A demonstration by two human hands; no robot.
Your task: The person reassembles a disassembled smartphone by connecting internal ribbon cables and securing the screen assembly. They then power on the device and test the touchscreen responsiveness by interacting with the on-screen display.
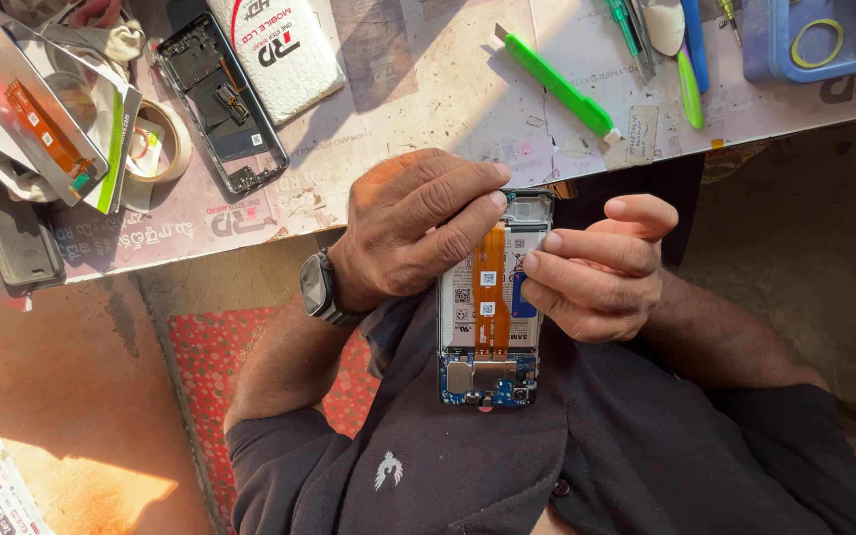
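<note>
Propped against the dark shirt, just below the tabletop edge, the opened phone sits steady for both hands. Left hand grips its top and side; right hand pinches the other edge. Back's off: orange flex ribbon, white battery, blue board at the bottom.

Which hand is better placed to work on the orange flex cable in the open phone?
Right hand: its fingertips sit beside the flex cable, while the left hand grips the phone.
</note>
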